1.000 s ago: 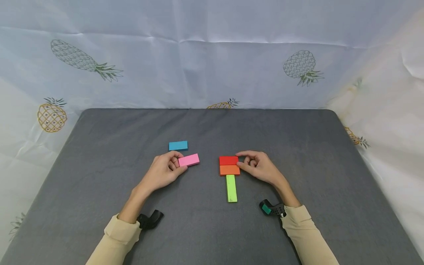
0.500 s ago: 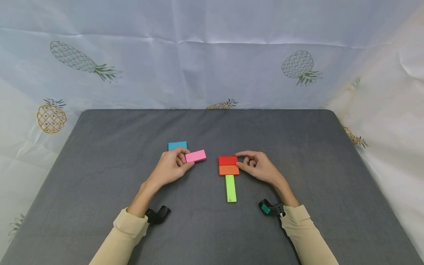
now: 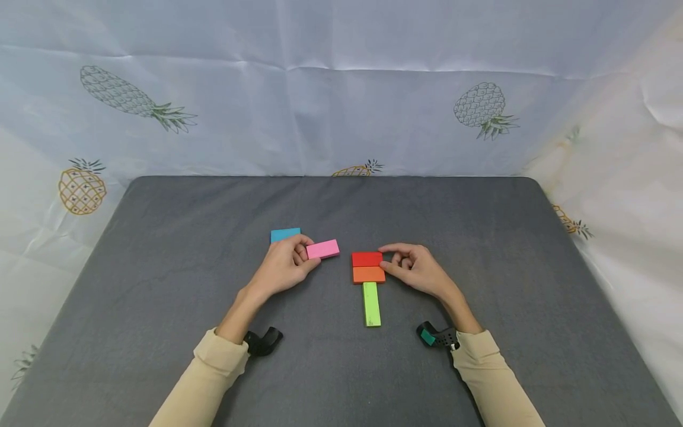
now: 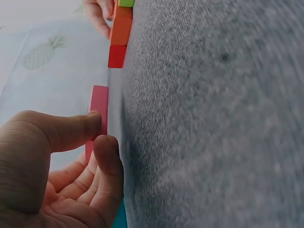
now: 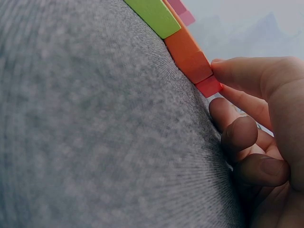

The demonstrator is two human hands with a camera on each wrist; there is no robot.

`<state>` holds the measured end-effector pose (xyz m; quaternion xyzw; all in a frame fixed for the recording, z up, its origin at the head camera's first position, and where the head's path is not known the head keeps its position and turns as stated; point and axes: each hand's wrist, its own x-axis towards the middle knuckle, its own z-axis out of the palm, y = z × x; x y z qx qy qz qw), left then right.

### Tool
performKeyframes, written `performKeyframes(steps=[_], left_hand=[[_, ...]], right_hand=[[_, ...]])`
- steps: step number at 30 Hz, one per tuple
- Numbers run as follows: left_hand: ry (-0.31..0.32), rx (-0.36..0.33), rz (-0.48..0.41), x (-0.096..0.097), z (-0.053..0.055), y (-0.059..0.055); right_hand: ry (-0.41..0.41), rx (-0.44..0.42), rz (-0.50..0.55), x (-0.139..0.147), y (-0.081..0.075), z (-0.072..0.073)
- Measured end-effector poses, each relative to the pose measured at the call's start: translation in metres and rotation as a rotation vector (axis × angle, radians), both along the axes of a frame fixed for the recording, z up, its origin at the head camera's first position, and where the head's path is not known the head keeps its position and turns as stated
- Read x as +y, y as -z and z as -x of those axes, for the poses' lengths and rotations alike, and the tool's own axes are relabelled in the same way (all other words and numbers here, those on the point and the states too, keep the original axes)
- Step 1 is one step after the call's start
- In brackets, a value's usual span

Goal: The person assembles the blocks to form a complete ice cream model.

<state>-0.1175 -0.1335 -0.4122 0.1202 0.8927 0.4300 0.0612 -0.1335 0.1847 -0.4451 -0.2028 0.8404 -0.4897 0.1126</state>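
My left hand [image 3: 288,264] pinches a pink block [image 3: 323,249] by its left end, between thumb and fingers. In the left wrist view, the pink block [image 4: 99,99] appears raised off the cloth. My right hand [image 3: 418,268] holds the right end of a red block [image 3: 366,259] between thumb and index finger, its other fingers curled. The thumb tip lies by the seam with an orange block [image 3: 369,274], which sits against the red one's near side. A lime green block [image 3: 372,303] extends from the orange block towards me, its end touching it.
A blue block [image 3: 285,233] lies behind my left hand, partly covered by it. Dark grey cloth [image 3: 469,213] covers the table. Pale curtains with pineapple prints [image 3: 320,107] hang at the back and sides. Each wrist wears a black camera mount [image 3: 263,342].
My left hand has carried the pink block to the right and slightly away from me, nearer the red block, and now covers part of the blue block. My right hand stays in place.
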Motion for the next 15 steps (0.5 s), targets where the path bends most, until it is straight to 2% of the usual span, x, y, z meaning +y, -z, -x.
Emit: performKeyframes(steps=[15], left_hand=[[0.015,-0.036,-0.003,0.012,0.007,0.003]], right_hand=[[0.003,0.000,0.004,0.001,0.002,0.001]])
